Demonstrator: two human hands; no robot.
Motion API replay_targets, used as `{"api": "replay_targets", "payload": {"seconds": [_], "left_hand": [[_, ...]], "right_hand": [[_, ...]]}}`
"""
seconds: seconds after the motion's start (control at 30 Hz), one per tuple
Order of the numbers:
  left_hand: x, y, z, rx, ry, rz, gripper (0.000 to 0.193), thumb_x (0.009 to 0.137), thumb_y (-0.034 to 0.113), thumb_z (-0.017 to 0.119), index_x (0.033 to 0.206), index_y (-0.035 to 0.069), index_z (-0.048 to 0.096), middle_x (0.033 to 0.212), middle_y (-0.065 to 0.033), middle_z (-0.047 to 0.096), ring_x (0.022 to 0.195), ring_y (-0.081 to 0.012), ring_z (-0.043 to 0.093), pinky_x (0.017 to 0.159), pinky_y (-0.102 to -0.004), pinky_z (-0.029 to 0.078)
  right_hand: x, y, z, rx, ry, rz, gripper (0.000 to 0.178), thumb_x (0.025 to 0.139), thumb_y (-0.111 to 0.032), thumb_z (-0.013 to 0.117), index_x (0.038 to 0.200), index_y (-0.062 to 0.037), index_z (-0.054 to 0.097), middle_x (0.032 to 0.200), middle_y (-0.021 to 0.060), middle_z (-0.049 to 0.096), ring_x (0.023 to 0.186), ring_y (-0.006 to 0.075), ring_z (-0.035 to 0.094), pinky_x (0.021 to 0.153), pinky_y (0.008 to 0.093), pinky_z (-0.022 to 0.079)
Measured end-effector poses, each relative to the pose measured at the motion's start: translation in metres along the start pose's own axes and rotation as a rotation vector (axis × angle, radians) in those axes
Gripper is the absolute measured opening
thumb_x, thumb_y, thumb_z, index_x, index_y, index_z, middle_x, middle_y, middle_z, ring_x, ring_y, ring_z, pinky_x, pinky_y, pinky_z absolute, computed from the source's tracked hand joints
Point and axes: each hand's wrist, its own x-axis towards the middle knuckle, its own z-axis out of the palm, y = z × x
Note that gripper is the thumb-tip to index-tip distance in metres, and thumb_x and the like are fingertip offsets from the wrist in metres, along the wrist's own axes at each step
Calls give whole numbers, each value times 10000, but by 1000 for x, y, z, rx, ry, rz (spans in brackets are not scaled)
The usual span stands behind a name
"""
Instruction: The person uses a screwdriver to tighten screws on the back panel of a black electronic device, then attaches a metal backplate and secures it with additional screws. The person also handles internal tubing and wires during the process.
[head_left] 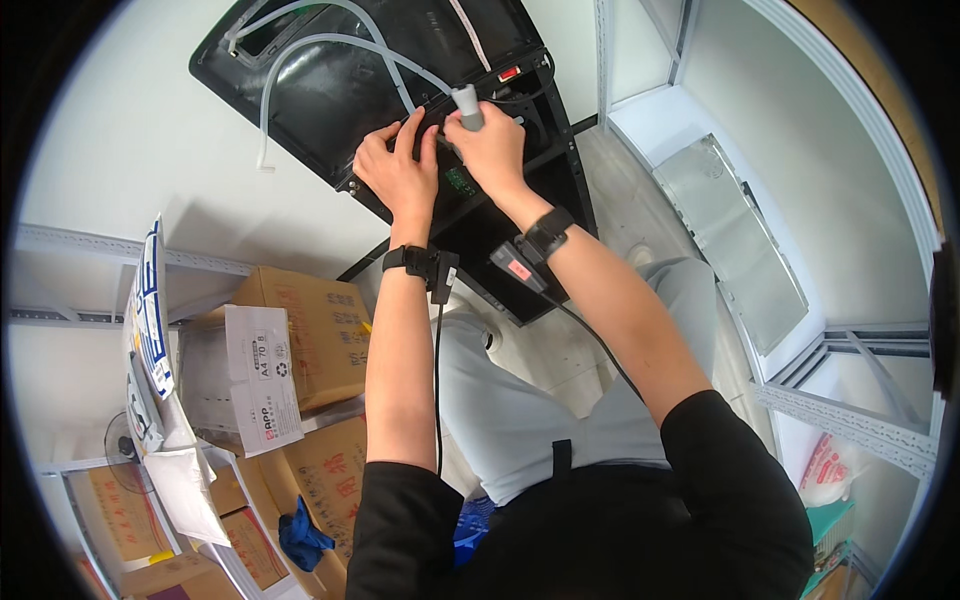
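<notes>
A black appliance cabinet (480, 235) stands before me with its black lid or panel (345, 85) tilted open. My right hand (492, 150) is closed around a screwdriver (467, 108) with a grey and white handle, held over the seam between panel and cabinet; its tip is hidden. Close beside it, my left hand (397, 172) rests with fingers apart and bent on the panel's edge. Bending across the panel's inside is a translucent hose (330, 40), which passes behind the screwdriver handle. A green circuit board (460, 181) shows inside the cabinet, below my hands.
A red switch (509, 74) sits on the panel's right edge. Cardboard boxes (310, 320) and a metal shelf rack (75, 240) stand at left. At right, a grey metal panel (735, 240) lies on a white surface. Cables (590, 335) hang from both wrist-worn devices.
</notes>
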Motion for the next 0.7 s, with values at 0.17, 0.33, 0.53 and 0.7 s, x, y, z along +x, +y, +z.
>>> {"api": "replay_targets", "payload": {"seconds": [0.17, 0.33, 0.53, 0.7], "left_hand": [[0, -1, 0, 25, -20, 37, 356, 733, 347, 764, 1069, 258, 682, 952, -11, 553, 936, -219, 502, 855, -384, 354], [8, 6, -2, 103, -74, 37, 357, 716, 327, 778, 1041, 217, 680, 946, -22, 544, 943, -233, 492, 872, -384, 340], [15, 4, 12, 63, -55, 40, 365, 708, 295, 788, 1043, 199, 677, 944, -13, 541, 912, -216, 499, 864, -378, 348], [23, 2, 17, 112, -106, 44, 420, 693, 298, 799, 1091, 235, 680, 937, 2, 539, 872, -194, 488, 839, -359, 348]], "right_hand": [[-34, 29, -38, 134, 35, 165, 209, 772, -212, 695, 823, -17, 642, 686, 124, 657, 650, 224, 665, 609, 325, 499], [-71, 43, -79, 269, -15, 429, 139, 818, -160, 692, 835, -39, 626, 713, 27, 655, 641, 98, 635, 580, 231, 477], [-89, 49, -93, 399, -123, 560, 138, 841, -124, 689, 893, -36, 596, 790, 35, 631, 653, 79, 585, 551, 208, 432], [-91, 47, -88, 477, -157, 593, 130, 844, -112, 678, 901, -35, 590, 795, 46, 630, 638, 88, 574, 553, 212, 431]]}}
